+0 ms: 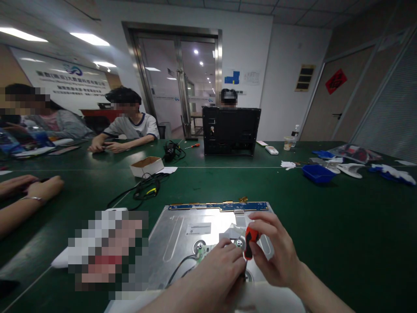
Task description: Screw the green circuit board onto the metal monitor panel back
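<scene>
Over the metal panel's (182, 221) 3 o'clock side, the right hand (276, 250) clamps 1 red-and-black screwdriver (253, 236); the left hand (224, 263) (grip hidden, cannot tell) is nearer 5 o'clock, a blue circuit strip (244, 207) at 12.

On the table (358, 226), the panel (177, 237) lies before the monitor (231, 130) and right of the cable (151, 191).

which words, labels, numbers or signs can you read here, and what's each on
"大数据科技有限公司": wall sign; rest blurred.
"福", seemingly: red diamond on the wooden door.
Too small or blurred: white label on the metal panel, glass-door lettering, wall papers.
</scene>
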{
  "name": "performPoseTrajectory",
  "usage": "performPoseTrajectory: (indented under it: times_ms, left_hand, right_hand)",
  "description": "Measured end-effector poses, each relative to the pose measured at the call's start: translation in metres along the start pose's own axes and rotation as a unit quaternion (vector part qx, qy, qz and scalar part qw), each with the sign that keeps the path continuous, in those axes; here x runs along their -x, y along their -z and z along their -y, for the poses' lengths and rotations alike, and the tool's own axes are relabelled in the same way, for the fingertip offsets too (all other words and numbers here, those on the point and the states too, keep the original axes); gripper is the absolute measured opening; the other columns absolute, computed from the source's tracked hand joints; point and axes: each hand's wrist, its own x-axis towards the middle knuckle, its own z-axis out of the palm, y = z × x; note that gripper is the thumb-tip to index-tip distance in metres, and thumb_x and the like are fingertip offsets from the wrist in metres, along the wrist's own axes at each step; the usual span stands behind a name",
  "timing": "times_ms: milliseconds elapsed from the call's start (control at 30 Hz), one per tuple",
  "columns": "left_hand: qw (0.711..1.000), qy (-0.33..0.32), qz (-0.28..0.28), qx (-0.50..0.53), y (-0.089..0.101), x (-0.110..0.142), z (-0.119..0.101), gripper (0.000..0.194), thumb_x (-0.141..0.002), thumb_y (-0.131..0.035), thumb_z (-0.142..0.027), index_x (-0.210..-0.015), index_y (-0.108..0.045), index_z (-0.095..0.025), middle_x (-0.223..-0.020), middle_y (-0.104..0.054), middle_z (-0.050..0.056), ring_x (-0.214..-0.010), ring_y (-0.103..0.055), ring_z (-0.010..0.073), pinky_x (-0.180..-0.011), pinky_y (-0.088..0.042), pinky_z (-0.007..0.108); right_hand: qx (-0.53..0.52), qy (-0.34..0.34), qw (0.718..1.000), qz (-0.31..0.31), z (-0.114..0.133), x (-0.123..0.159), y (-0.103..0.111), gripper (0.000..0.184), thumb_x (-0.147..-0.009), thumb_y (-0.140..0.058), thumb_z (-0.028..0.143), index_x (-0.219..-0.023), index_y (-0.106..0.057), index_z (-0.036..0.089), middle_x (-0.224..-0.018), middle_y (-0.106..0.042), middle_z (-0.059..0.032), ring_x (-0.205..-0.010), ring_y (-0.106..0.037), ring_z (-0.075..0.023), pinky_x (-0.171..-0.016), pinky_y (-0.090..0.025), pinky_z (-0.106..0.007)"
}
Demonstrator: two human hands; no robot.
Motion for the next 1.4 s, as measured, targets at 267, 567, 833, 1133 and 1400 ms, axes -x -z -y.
performPoseTrajectory:
  times_ms: [267, 567, 833, 1133, 1400]
  left_hand:
    - [1.0, -0.008, 0.004, -0.002, -0.002, 0.0, 0.003, 0.017, -0.082, -0.058, -0.019, -0.099, -0.059, -0.02, -0.106, -0.065, 0.007, -0.098, -0.06, 0.0255, -0.102, -0.037, 0.043]
    - [1.0, 0.005, 0.006, 0.002, 0.002, -0.001, -0.001, 0.023, -0.082, -0.057, -0.018, -0.104, -0.06, -0.02, -0.109, -0.066, 0.008, -0.101, -0.06, 0.0261, -0.101, -0.039, 0.043]
    - [1.0, 0.003, 0.014, -0.004, 0.001, -0.002, 0.0, 0.019, -0.083, -0.057, -0.018, -0.102, -0.06, -0.021, -0.106, -0.066, 0.007, -0.099, -0.06, 0.0256, -0.101, -0.039, 0.043]
    - [1.0, 0.007, 0.02, 0.004, 0.003, -0.001, -0.001, 0.022, -0.083, -0.057, -0.019, -0.104, -0.061, -0.021, -0.108, -0.066, 0.007, -0.101, -0.06, 0.0257, -0.102, -0.038, 0.044]
    - [1.0, 0.001, 0.019, 0.002, 0.001, -0.001, 0.001, 0.022, -0.084, -0.057, -0.018, -0.105, -0.061, -0.021, -0.108, -0.066, 0.007, -0.101, -0.059, 0.026, -0.101, -0.038, 0.044]
  right_hand:
    - [0.031, -0.001, 0.999, -0.017, 0.001, 0.0, -0.001, 0.025, -0.088, -0.051, 0.016, -0.114, -0.053, 0.019, -0.095, -0.051, -0.0065, -0.076, -0.054, -0.0182, -0.058, -0.05, -0.03]
    - [0.032, 0.008, 0.999, -0.04, 0.0, -0.001, -0.005, 0.021, -0.089, -0.058, 0.015, -0.109, -0.053, 0.019, -0.087, -0.053, -0.0033, -0.07, -0.054, -0.0161, -0.055, -0.049, -0.027]
    - [-0.02, 0.028, 0.999, -0.029, 0.006, -0.011, 0.0, 0.035, -0.083, -0.048, 0.004, -0.116, -0.054, 0.015, -0.092, -0.065, -0.0068, -0.084, -0.065, -0.017, -0.069, -0.057, -0.026]
    - [-0.01, -0.001, 1.0, -0.027, 0.0, 0.002, -0.005, 0.036, -0.09, -0.056, 0.013, -0.125, -0.045, 0.015, -0.099, -0.071, -0.0099, -0.07, -0.07, -0.015, -0.059, -0.058, -0.025]
    - [0.002, 0.013, 1.0, -0.02, 0.001, -0.001, -0.002, 0.034, -0.086, -0.05, 0.009, -0.119, -0.048, 0.017, -0.105, -0.068, -0.0122, -0.098, -0.069, -0.0216, -0.072, -0.059, -0.029]
